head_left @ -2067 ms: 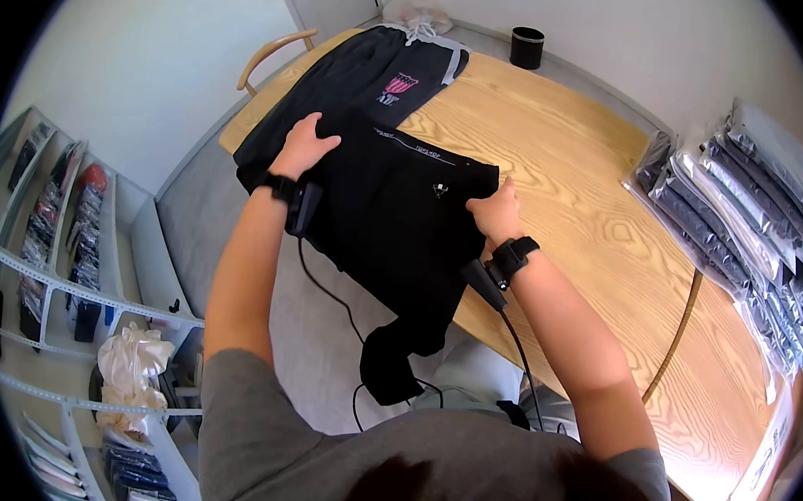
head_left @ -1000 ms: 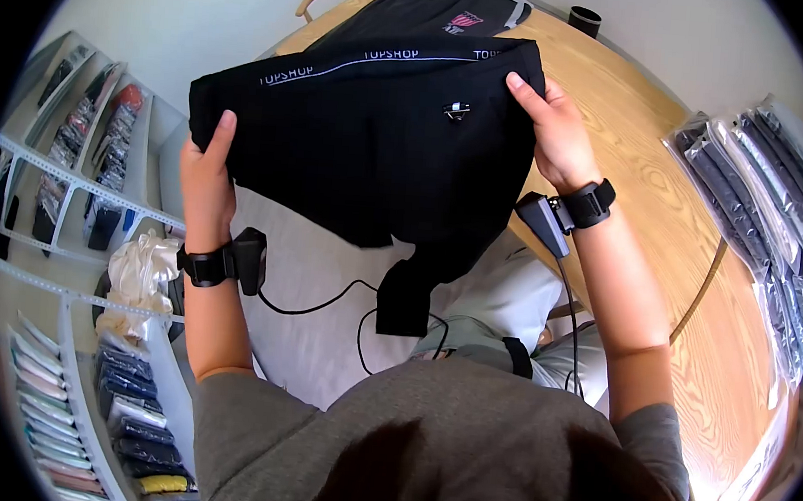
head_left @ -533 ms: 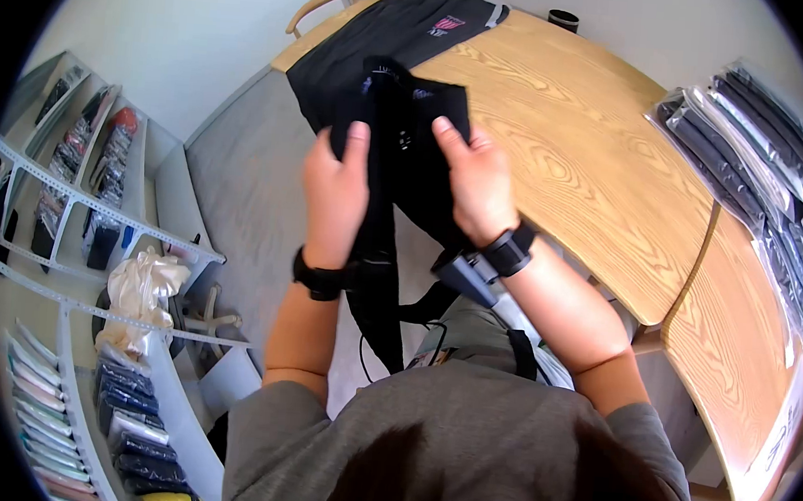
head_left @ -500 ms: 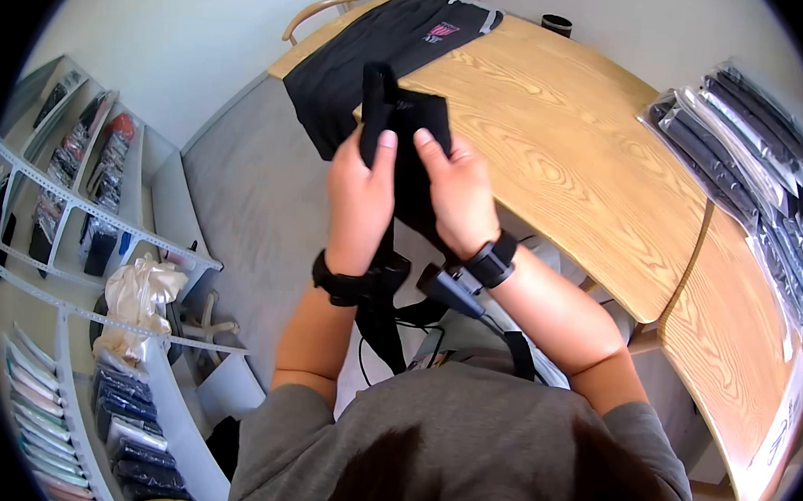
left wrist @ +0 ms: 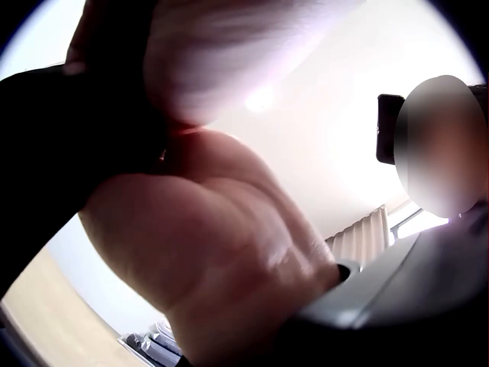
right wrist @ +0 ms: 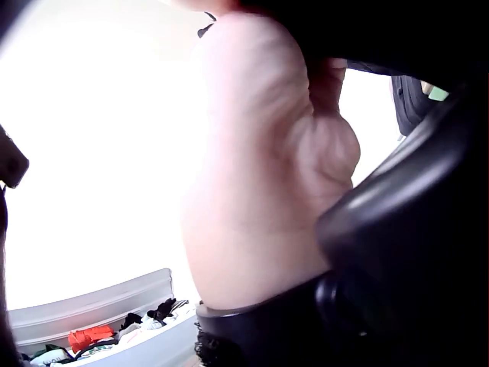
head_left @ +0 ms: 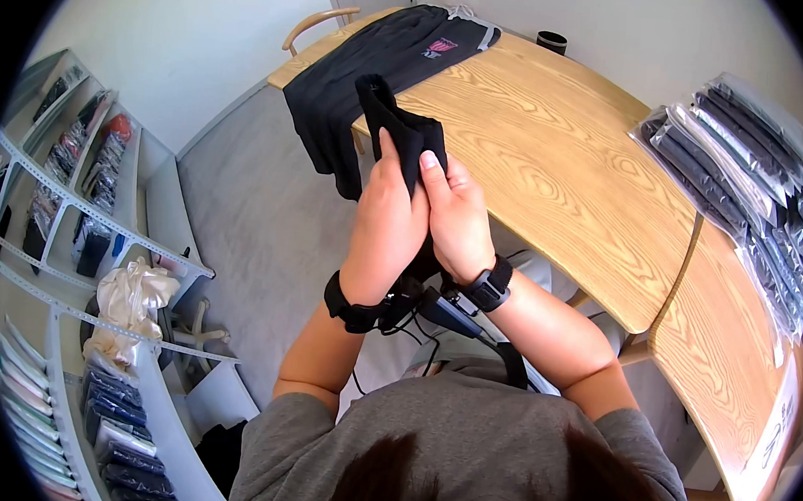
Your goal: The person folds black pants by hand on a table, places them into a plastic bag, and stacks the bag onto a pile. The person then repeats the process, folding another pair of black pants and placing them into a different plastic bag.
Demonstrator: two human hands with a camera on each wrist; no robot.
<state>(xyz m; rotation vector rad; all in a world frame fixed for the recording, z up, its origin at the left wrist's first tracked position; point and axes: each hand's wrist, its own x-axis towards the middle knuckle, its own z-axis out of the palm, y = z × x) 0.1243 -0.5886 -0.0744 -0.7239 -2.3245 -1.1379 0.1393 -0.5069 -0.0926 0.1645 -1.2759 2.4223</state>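
Note:
A pair of black trousers [head_left: 403, 128] is bunched at its top, in front of the body over the table's near edge. My left hand [head_left: 387, 220] grips the cloth from the left, thumb up along the fold. From the right, my right hand [head_left: 462, 222] holds the same bundle, its thumb on top, and the two hands are side by side. The wrists and forearms hide the lower part of the trousers. In the left wrist view black cloth [left wrist: 61, 145] fills the left side, beside the palm. Dark sweatpants [head_left: 377, 72] with a pink print lie on the table beyond.
The wooden table [head_left: 566, 160] curves round to the right. On it stands a stack of plastic-bagged garments [head_left: 741, 190]. Shelving [head_left: 149, 326] with packed clothes runs along the left, and a chair [head_left: 319, 26] and a black bin [head_left: 552, 43] are at the back.
The trousers were held spread wide by the waistband, its lettering showing. My hands have since come together, gathering the waist into a narrow bundle and bringing it lower.

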